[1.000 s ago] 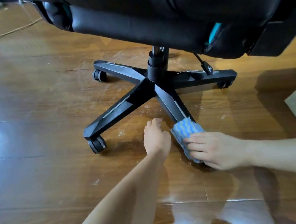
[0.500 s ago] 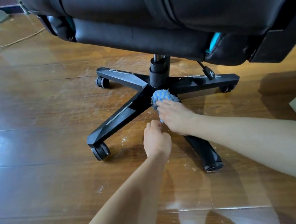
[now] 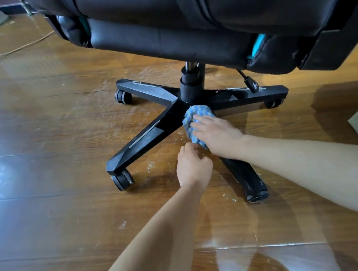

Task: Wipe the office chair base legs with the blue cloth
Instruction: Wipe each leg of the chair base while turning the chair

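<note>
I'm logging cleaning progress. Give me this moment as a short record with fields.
tool: blue wavy-textured cloth
right hand: pressing the cloth on the near leg, beside the hub
left hand: on the wooden floor, fingers curled, empty
target: black five-legged chair base
floor: white specks near the legs
</note>
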Available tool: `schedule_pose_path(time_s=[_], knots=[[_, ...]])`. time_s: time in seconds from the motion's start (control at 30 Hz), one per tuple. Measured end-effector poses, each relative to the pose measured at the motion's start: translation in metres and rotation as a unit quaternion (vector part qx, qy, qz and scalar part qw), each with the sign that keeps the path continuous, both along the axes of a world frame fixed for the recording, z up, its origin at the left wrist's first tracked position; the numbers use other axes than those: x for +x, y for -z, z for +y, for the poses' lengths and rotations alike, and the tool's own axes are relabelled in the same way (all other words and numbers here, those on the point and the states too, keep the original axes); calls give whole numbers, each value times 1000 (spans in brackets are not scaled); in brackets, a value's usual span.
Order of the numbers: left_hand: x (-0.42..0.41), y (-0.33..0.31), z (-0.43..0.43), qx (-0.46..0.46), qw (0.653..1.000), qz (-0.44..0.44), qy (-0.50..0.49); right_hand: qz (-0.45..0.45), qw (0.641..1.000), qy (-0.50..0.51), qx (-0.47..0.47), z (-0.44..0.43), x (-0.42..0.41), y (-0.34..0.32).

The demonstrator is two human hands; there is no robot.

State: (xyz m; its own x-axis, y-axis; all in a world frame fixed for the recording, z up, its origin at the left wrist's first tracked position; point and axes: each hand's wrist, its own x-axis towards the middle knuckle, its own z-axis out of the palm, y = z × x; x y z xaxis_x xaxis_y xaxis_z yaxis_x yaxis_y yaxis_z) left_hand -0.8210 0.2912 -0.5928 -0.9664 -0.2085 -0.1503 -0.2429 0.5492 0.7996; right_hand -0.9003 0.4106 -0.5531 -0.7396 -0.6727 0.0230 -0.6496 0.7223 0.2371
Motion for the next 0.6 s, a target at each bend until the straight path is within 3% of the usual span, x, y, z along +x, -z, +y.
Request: schedule_pose_path(time_s=[0.17,0.33,0.5,0.6], knots=[[-6,-8,14,-22,999,-8,21,-20,998,-18,-60,34,51,-1],[4,-11,34,14,999,-38,-33,-52,994,27,-93,48,70,-13],[3,-27,37,-28,998,57,-26,-51,986,88,-130,79,90,-9],[-5,-36,40,-17,997,54,-43,-74,980,142,-117,85,93,-19]])
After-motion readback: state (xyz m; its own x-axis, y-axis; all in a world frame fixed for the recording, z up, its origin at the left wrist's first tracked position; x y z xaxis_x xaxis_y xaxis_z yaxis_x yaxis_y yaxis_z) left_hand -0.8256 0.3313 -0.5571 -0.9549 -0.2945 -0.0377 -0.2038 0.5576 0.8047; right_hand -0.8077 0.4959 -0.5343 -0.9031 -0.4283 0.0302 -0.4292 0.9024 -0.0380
